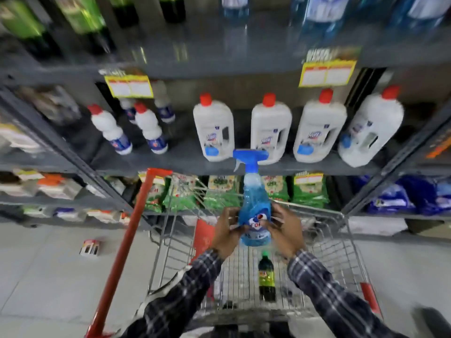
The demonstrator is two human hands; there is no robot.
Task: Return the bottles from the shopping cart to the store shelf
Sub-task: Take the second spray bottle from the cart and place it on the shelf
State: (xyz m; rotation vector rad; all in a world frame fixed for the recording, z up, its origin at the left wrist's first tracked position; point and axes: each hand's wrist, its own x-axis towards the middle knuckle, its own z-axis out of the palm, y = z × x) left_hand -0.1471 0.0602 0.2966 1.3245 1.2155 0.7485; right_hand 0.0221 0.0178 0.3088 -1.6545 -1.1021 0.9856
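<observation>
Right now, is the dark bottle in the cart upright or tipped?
Tipped: the dark bottle lies flat on the cart floor, green cap toward the shelf.

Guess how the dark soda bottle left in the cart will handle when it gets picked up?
The soda bottle lies on its side on the cart wire floor, so it may roll when nudged. It looks full of dark liquid, so probably hefty for its size. The smooth round plastic could slip; gripping around the body seems safest.

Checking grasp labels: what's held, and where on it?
Both hands, left hand and right hand, grip the blue spray bottle around its lower body, upright above the cart.
</observation>
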